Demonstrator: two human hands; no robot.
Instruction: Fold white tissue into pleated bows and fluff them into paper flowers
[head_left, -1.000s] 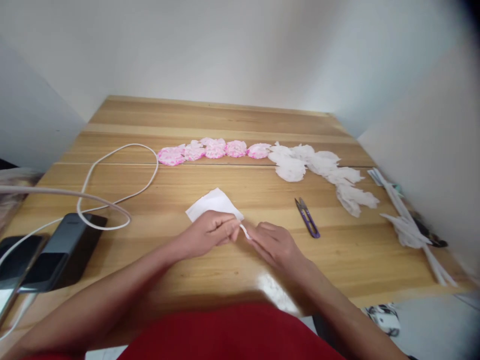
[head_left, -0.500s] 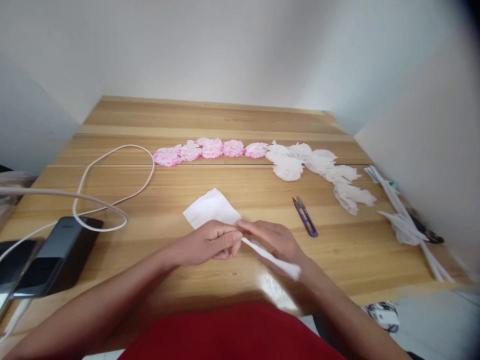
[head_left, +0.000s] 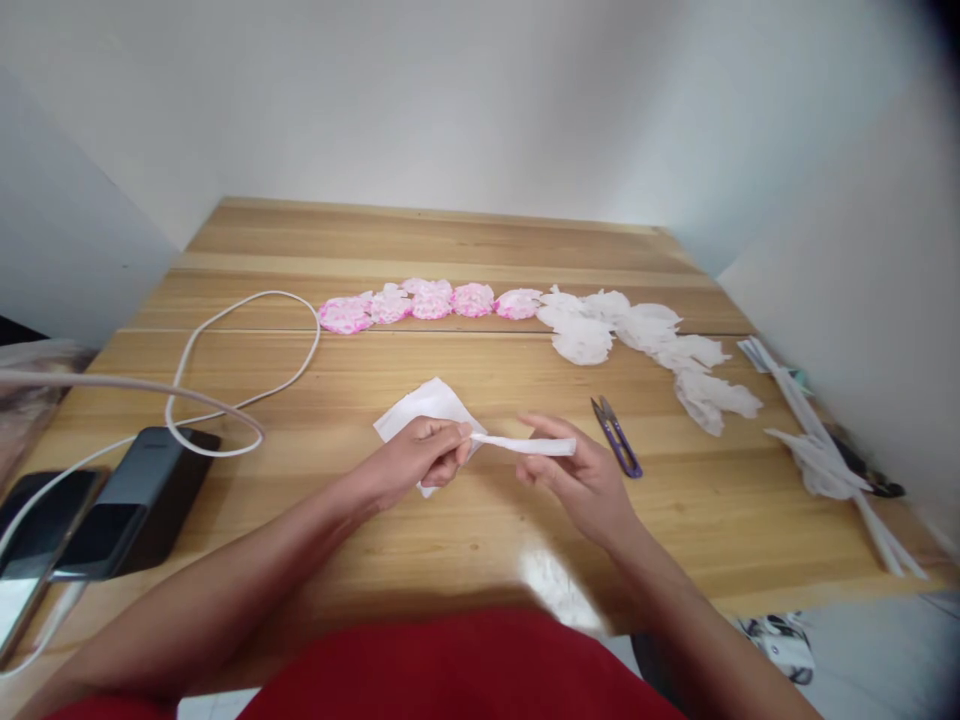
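Observation:
My left hand pinches the narrow end of a white folded paper strip, twisted thin near the fingertips. The strip points right and widens to a flat, blunt end. Around that free end is my right hand, its thumb and fingers apart; I cannot tell if they touch the paper. A white paper square lies flat on the table, partly hidden by my left hand. Thread snips with purple handles rest to the right of my right hand, blades pointing away.
Several pink-and-white paper flowers stretch in a row across the wooden table, continuing into white tissue pieces. White strips lie along the right edge. At left are a looped white cable, a black power bank and a phone.
The strip has swung from slanting down-right to nearly level. My right hand has opened and drawn away from my left hand, and my left hand has moved slightly up and left.

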